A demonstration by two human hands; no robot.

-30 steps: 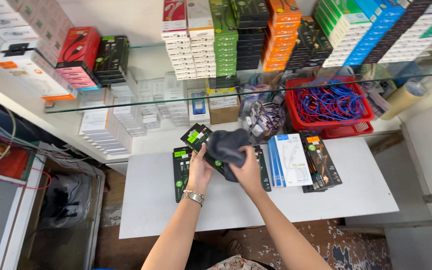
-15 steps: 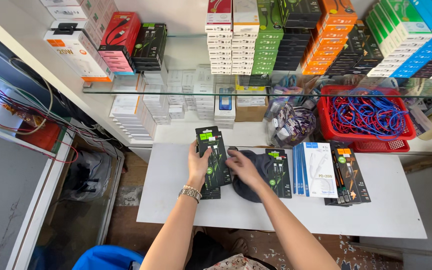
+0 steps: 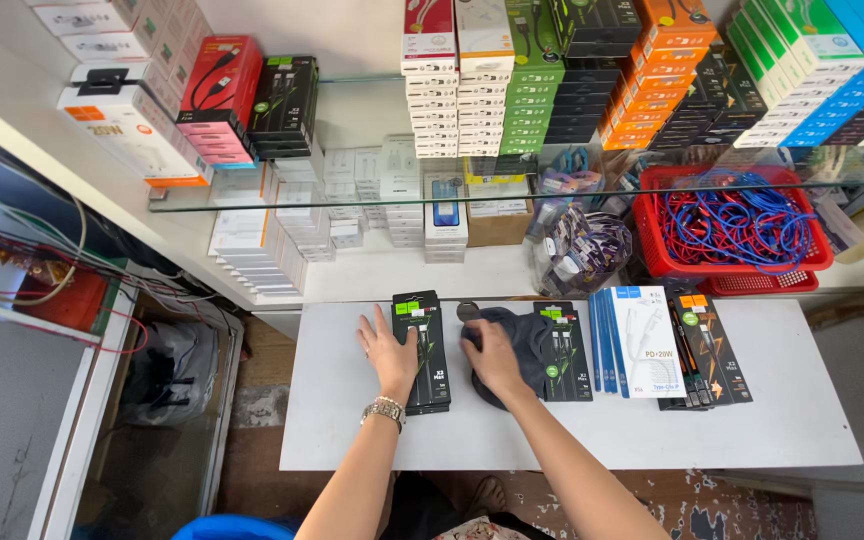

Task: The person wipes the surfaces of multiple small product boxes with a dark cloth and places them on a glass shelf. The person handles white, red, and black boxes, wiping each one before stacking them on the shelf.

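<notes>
My left hand (image 3: 389,353) lies flat with spread fingers on the left edge of a stack of black and green cable boxes (image 3: 424,340) on the white table (image 3: 572,440). A metal watch sits on that wrist. My right hand (image 3: 493,358) presses down on a dark grey cloth (image 3: 529,345) bunched on the table just right of that stack. A second black and green box (image 3: 563,352) lies against the cloth's right side.
Right of the cloth lie blue and white boxes (image 3: 642,342) and black and orange boxes (image 3: 704,348). Behind are a red basket of cables (image 3: 730,225), a bag of small items (image 3: 580,252), a glass shelf (image 3: 372,195) and stacked boxes (image 3: 542,75).
Both hands came down from holding the cloth and boxes in the air. The boxes now rest on the table, and the cloth is pressed flat under my right hand.
</notes>
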